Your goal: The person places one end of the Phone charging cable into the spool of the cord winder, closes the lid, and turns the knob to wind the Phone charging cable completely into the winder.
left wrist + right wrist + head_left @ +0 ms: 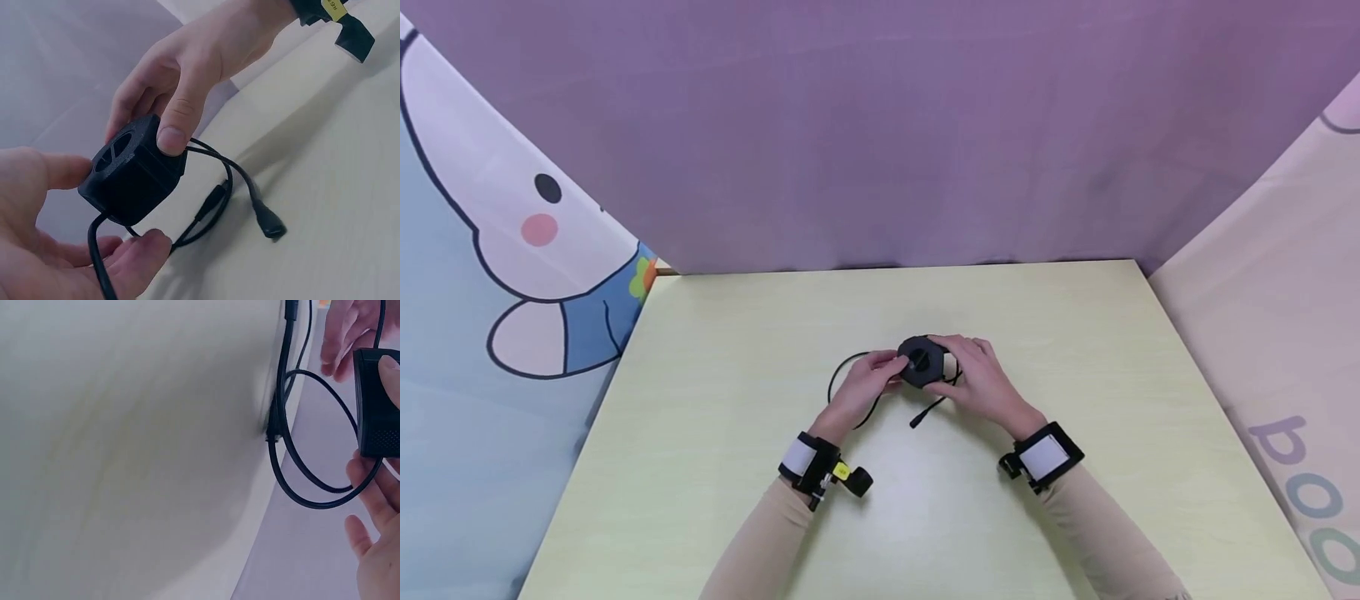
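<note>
Clamping a black device (134, 178) in left grip (863, 387) and right grip (981, 383), we are partly hiding its cable (830, 387) from above.

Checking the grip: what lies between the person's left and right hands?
In the head view, the black device lies between the left hand and right hand, touched by both; a cable end shows lower in frame.

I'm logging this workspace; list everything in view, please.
Device with round opening: one, black, centre
Cables: count unclear, black, beside the device
Connectors: two seen, black, beside the device
Table: one, pale yellow, beneath
Backdrop: one, purple, behind
Cartoon sheet: one, mostly blue and white, left
Lettered sheet: one, pale pinkish, right
Wrist bands: two, mainly black, wrists
Sleeves: two, beige, forearms
Left grip: one, bare, device's left side
Right grip: one, bare, device's right side
</note>
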Demonstrator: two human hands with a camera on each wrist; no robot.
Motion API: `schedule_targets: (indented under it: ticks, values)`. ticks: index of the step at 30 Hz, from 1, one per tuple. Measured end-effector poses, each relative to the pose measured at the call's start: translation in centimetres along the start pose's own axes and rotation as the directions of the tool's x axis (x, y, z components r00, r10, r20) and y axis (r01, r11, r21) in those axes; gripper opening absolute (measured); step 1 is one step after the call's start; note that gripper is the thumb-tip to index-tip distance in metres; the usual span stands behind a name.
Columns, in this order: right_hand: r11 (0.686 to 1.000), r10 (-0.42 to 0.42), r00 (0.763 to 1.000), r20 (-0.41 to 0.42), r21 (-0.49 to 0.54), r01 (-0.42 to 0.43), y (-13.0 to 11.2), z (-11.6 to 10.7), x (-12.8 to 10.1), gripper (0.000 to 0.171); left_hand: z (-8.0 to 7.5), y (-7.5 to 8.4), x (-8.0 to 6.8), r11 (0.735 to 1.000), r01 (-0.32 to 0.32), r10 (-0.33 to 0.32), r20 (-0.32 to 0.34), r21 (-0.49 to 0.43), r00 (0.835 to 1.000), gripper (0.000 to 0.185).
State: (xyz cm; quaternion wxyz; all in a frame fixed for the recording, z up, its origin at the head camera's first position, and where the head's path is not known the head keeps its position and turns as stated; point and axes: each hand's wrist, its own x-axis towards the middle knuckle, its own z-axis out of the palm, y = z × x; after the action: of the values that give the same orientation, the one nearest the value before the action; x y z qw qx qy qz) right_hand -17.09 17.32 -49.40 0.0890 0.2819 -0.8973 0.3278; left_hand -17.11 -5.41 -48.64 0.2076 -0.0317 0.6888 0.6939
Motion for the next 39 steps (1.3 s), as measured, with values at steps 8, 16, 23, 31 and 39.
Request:
schedule_targets:
  ticks: [8, 16, 23, 31, 39]
  values:
    - [0.998, -0.039, 0.998, -0.044, 0.045, 0.041, -0.5, -0.4, 0.4, 0.075, -0.2, 0.6, 0.2, 0.975, 0.019, 0.007, 0.114, -0.220, 0.993, 0.046]
    - [0.996, -0.024, 1.000, 0.005, 0.089, 0.024, -0.7, -0.8, 0.6, 0.078, -0.5, 0.7, 0.2, 0.961, 0.062, -0.021, 0.151, -0.271, 0.988, 0.042]
    - [0.991, -0.089, 0.996, 0.001, 0.096, 0.089, -1.3, -1.8, 1.0, 0.058, -0.5, 0.3, 0.1, 0.958, 0.053, -0.011, 0.146, -0.281, 0.989, 0.043]
    - [0.943, -0.308, 0.949, -0.072, -0.152, 0.295, -2.3, -2.4, 2.5, 0.020, -0.4, 0.3, -0.1, 0.950, 0.041, 0.017, 0.180, -0.310, 0.984, 0.043]
    - [0.891, -0.378, 0.924, -0.053, -0.293, 0.347, -2.9, -3.1, 3.1, 0.015, -0.3, 0.5, -0.2, 0.947, 0.040, 0.015, 0.169, -0.318, 0.985, 0.042]
